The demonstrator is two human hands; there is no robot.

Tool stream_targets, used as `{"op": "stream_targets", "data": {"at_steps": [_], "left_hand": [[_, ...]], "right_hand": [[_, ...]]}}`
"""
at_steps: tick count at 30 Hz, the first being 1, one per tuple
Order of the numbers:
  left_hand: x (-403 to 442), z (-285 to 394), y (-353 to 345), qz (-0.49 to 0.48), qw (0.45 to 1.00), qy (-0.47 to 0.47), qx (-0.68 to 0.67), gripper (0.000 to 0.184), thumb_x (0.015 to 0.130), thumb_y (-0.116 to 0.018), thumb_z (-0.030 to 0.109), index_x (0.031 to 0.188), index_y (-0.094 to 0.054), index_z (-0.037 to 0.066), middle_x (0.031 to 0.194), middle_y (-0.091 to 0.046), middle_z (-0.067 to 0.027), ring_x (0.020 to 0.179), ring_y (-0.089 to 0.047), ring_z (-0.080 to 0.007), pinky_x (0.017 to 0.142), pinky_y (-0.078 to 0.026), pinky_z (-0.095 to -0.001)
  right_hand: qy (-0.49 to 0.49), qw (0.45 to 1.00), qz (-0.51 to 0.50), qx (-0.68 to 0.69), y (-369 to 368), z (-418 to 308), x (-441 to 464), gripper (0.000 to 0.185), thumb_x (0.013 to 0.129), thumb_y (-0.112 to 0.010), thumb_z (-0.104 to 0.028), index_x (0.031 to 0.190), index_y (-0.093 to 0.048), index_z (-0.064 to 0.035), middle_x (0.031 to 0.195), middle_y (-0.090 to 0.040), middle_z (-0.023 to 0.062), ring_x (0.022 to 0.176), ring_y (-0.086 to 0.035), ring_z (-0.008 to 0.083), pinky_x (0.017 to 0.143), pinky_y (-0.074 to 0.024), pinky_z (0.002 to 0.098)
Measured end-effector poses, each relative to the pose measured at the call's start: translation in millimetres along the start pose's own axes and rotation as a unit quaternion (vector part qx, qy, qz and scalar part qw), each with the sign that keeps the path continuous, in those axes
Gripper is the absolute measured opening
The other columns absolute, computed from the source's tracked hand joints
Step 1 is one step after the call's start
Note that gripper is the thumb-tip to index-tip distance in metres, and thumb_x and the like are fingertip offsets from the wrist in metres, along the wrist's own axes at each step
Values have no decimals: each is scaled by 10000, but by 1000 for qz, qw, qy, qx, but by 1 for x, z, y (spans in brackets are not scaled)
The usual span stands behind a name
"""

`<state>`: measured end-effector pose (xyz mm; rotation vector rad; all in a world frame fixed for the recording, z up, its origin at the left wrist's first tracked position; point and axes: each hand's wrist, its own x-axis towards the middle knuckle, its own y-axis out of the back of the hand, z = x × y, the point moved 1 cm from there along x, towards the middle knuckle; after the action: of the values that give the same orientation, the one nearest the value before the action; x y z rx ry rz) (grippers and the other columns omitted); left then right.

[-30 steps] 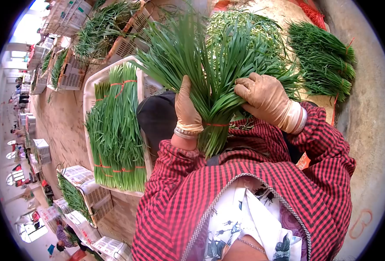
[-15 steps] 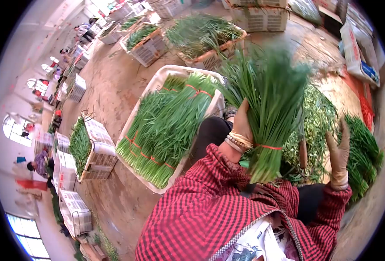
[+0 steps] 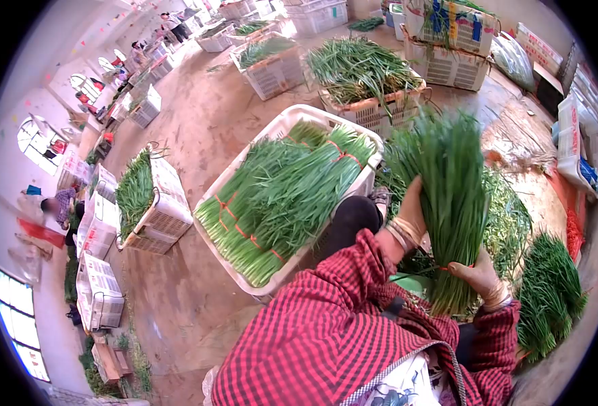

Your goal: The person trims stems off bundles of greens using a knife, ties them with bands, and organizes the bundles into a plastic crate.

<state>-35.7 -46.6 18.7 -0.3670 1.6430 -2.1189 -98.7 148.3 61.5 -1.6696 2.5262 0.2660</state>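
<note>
A bunch of garlic chives (image 3: 449, 193) stands upright in front of me, leaves up and pale stems down, with a red band near its lower end. My gloved left hand (image 3: 412, 208) is closed around its left side. Lower down, my gloved right hand (image 3: 479, 276) grips the stems at the band, thumb across the front. Beside my left knee, a white crate (image 3: 208, 237) holds several banded bunches (image 3: 265, 196) lying flat. More chives (image 3: 549, 291) lie on the floor to my right.
Crates of loose greens stand behind, one (image 3: 373, 111) close by and another (image 3: 272, 74) farther left. A crate (image 3: 170, 196) stands on its own at left. Cut trimmings (image 3: 505, 203) lie beyond my right hand. A person (image 3: 59, 206) is at far left.
My right hand has come in from the right and closed on the banded stems. The bunch has shifted right and slightly down in view. The camera has also turned, shifting the surroundings.
</note>
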Motion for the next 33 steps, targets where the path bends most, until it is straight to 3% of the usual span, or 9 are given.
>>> {"op": "stream_targets", "data": {"at_steps": [5,12,14,17,20,25,29,31,33], "left_hand": [[4,56,-6,-54,998,-29,23,357,968,-443,298,1209,-562,63,1124,-628,-89,986,-625,-220,910,-480,-373],[-6,102,-42,75,932,-212,284,210,921,-569,168,1117,-571,95,987,-621,-57,872,-615,-177,754,-504,-288],[-26,85,-75,10,845,-252,471,322,931,-551,125,1243,-552,43,1146,-604,-117,1020,-608,-225,862,-506,-291],[-10,50,-92,-208,423,-380,796,844,729,-758,515,1314,-469,-20,1202,-580,-237,1177,-536,-349,1036,-384,-467],[-16,-11,-104,-261,363,-274,851,1171,570,-775,657,1387,-353,-68,1310,-516,-214,1265,-465,-355,1134,-225,-463],[6,-2,-75,-158,653,-81,736,795,632,-800,396,1298,-521,63,1006,-681,-170,898,-677,-263,840,-520,-354],[0,4,-29,-93,860,30,501,648,708,-808,217,1257,-540,-2,1052,-664,-100,909,-644,-177,825,-518,-302],[-7,4,-21,-68,905,75,413,614,732,-804,169,1252,-538,-17,1074,-653,-77,925,-631,-161,823,-516,-288],[-14,1,-16,-54,925,42,375,607,757,-798,180,1266,-526,-9,1098,-644,-69,950,-626,-162,825,-515,-283]], "right_hand": [[35,834,67,-546,26,-51,-16,708,654,-772,-188,1302,-496,-115,1032,-651,145,892,-650,342,777,-517,425],[118,581,145,-792,83,-62,-21,600,634,-733,-95,1192,-517,-140,953,-587,78,947,-567,283,849,-435,410],[129,544,140,-817,81,-73,-18,513,674,-724,-111,1145,-523,-137,947,-594,69,951,-574,259,880,-423,397],[150,495,124,-847,71,-89,-7,378,770,-663,-132,1124,-532,-153,911,-606,36,949,-593,213,960,-391,381],[210,427,133,-870,50,-103,6,313,832,-591,-162,1139,-539,-185,986,-623,9,1051,-578,192,1098,-291,430],[308,459,200,-809,44,-115,-1,407,818,-632,-160,1216,-548,-167,1166,-616,51,1207,-517,209,1146,-230,452],[342,723,323,-505,67,-95,-18,500,799,-729,-183,1254,-563,-62,1261,-570,120,1217,-506,294,1030,-397,394],[155,909,307,-236,69,-45,-7,525,835,-729,-224,1274,-536,-10,1253,-567,143,1220,-496,276,1026,-396,374],[39,968,230,-96,51,-29,8,679,840,-736,-296,1363,-433,14,1280,-538,170,1226,-481,264,1046,-373,369]]}}
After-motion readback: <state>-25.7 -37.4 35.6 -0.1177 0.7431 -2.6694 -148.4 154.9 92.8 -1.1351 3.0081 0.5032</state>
